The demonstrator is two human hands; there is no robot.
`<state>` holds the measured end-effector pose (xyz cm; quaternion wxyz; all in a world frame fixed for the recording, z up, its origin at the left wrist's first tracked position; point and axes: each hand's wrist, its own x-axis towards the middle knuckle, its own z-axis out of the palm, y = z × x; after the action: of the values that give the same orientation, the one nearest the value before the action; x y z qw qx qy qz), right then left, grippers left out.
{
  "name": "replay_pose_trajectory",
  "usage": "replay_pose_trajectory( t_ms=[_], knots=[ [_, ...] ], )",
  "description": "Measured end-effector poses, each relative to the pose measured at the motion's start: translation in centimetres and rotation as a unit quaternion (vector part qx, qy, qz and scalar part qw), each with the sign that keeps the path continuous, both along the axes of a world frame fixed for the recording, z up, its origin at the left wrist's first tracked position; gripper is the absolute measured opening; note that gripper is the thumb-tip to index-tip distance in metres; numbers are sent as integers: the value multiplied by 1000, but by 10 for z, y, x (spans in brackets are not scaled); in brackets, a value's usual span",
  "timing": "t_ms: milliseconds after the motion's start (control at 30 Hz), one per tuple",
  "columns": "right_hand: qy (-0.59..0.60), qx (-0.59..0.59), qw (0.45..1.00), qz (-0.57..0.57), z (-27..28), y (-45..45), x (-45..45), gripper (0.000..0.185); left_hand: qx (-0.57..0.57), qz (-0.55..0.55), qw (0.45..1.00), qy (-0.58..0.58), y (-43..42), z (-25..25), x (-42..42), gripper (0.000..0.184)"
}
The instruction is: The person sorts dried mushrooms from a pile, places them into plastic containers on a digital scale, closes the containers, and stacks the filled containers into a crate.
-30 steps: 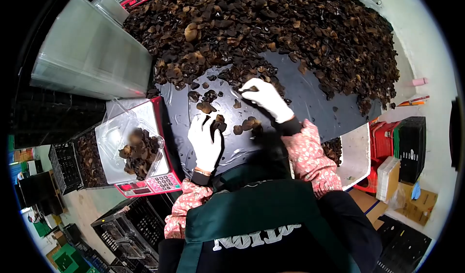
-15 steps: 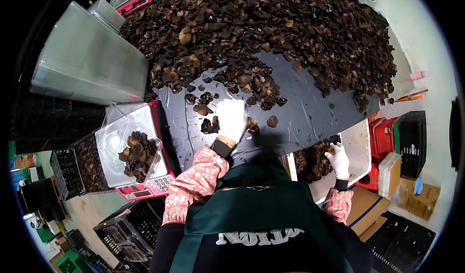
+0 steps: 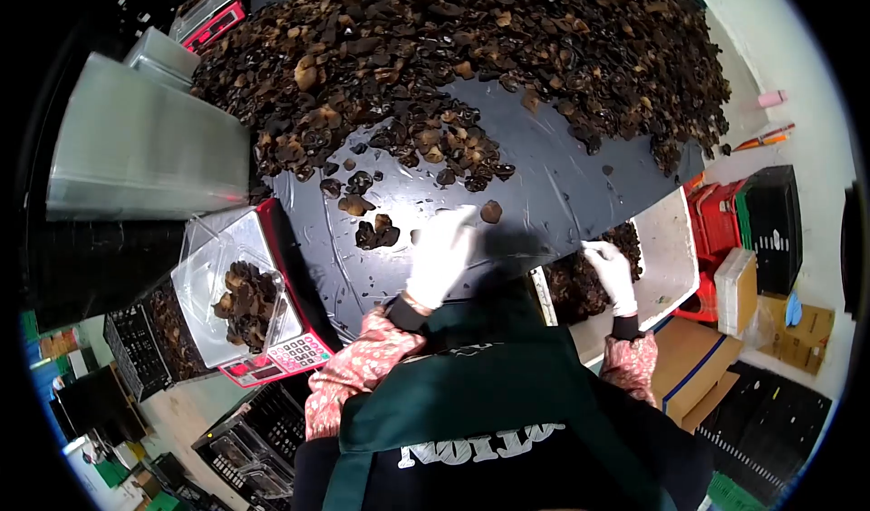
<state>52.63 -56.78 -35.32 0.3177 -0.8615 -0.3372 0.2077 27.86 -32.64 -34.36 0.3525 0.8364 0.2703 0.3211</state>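
Note:
My left hand (image 3: 442, 255), in a white glove, is low over the dark plastic-covered table (image 3: 544, 198) near its front edge. Motion blurs its fingers, and anything beneath them is hidden. Just left of it lies a small clump of dark wood ear mushrooms (image 3: 377, 233); a single brown mushroom piece (image 3: 491, 212) sits to its upper right. Above the near side of a white box (image 3: 666, 262) is my right hand (image 3: 613, 274), also white-gloved, its fingers slightly bent and apart with nothing visible between them. More wood ears (image 3: 575, 292) fill part of that box.
A large heap of wood ears (image 3: 453, 31) covers the back of the table. At left, a red-and-white scale (image 3: 304, 352) carries a clear plastic container (image 3: 208, 330) with mushrooms. Stacked clear containers (image 3: 149, 144) stand behind it. Red crates (image 3: 716, 212) are at right.
My left hand has drawn back toward the table's front edge and slightly right. My right hand has lifted from the mushrooms toward the box's table-side edge. The whole view has shifted slightly.

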Motion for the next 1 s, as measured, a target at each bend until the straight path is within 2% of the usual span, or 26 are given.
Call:
replay_pose_trajectory(
  t_ms=[33, 67, 133, 167, 233, 267, 300, 333, 367, 467, 533, 600, 633, 667, 733, 800, 867, 933, 1000],
  knots=[
    [-128, -45, 990, 24, 3, -12, 13, 21, 46, 49, 998, 9, 13, -4, -12, 27],
    [-254, -89, 962, 49, 7, -16, 22, 21, 88, 87, 990, 74, 21, -15, -22, 35],
    [-59, -23, 997, -48, 12, 3, 28, 23, 120, 84, 969, 198, 25, -18, -28, 42],
    [3, 36, 997, -63, 10, 21, 25, 24, 148, 65, 962, 221, 23, -20, -25, 48],
    [-29, 87, 996, 6, 15, 73, 4, 27, 176, 41, 956, 231, 20, -37, -18, 40],
    [-27, 99, 994, 33, 22, 102, -10, 35, 195, 31, 953, 229, 20, -44, -15, 36],
    [-134, 132, 974, 125, 8, 126, -11, 43, 189, 28, 953, 235, 20, -41, -13, 26],
    [-202, 160, 954, 155, -5, 150, -17, 49, 190, 30, 953, 234, 20, -36, -13, 26],
    [-161, 164, 962, 150, -6, 178, -24, 52, 194, 53, 950, 238, 22, -31, -16, 23],
    [-181, 107, 964, 165, -13, 244, -39, 68, 165, 87, 947, 263, 25, -30, -33, 19],
    [-195, 96, 955, 201, -19, 271, -45, 68, 149, 90, 951, 255, 21, -28, -43, 22],
    [-241, 64, 920, 303, -24, 278, -52, 65, 157, 82, 957, 230, 20, -22, -44, 23],
    [-225, 84, 911, 335, -18, 278, -57, 58, 156, 85, 960, 218, 21, -22, -44, 22],
    [-279, 108, 881, 365, -11, 268, -60, 52, 154, 88, 962, 207, 23, -22, -43, 21],
    [-263, 233, 852, 388, -8, 250, -56, 50, 137, 96, 969, 182, 29, -20, -41, 17],
    [-274, 180, 864, 383, 8, 236, -46, 44, 121, 101, 975, 159, 36, -20, -37, 14],
    [-204, 157, 890, 375, 17, 228, -20, 38, 49, 102, 986, 123, 43, -24, -31, 10],
    [-227, 221, 891, 326, 10, 217, 5, 32, 45, 101, 984, 142, 56, -23, -18, 11],
    [-252, 221, 902, 271, -1, 209, 22, 35, 109, 138, 977, 121, 71, -26, 1, 12]
  ],
)
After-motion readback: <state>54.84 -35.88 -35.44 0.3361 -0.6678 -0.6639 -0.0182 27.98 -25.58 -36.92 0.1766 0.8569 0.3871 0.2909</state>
